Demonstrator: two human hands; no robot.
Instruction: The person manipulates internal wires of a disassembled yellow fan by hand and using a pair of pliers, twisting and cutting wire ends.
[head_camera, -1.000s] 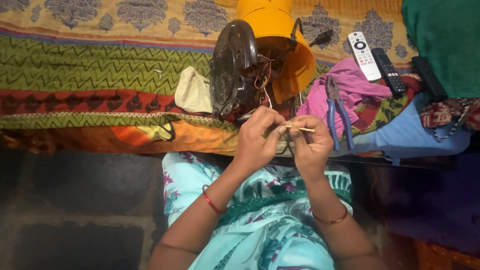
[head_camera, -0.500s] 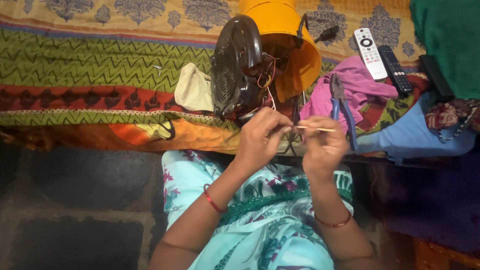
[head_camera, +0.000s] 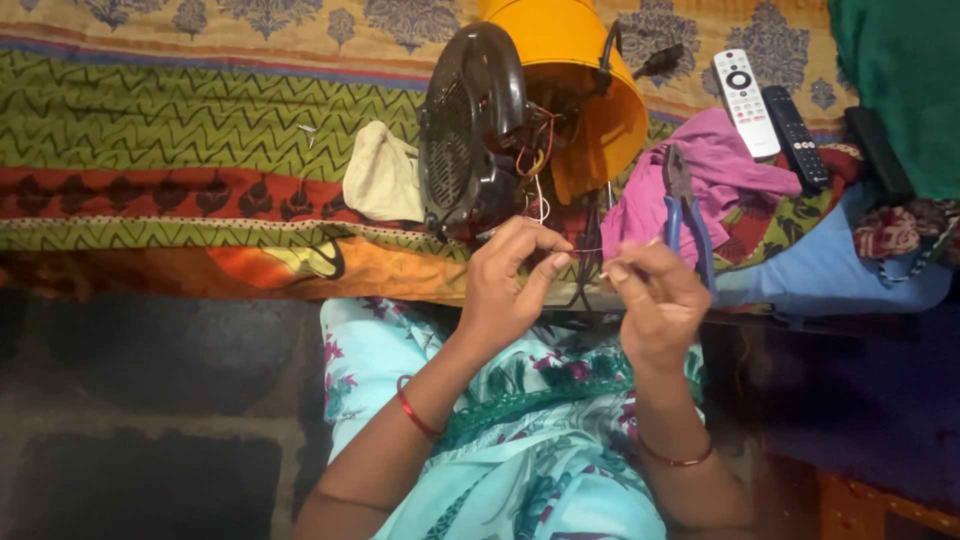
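Note:
A yellow appliance housing lies on its side on the patterned bedspread, with a dark round grille cover leaning against its open end. Coloured wires spill out between them. My left hand pinches a thin wire just below the grille. My right hand grips the other end of that wire close by, fingertips nearly touching the left hand's. Blue-handled pliers lie right behind my right hand on a pink cloth.
A cream cloth lies left of the grille. A pink cloth, a white remote and a black remote sit to the right. The bedspread edge drops to a dark floor. My lap in turquoise floral fabric is below.
My hands have drawn slightly apart, the right one shifting to the right with the wire end. The view has drifted a little, so the bed's things sit further right.

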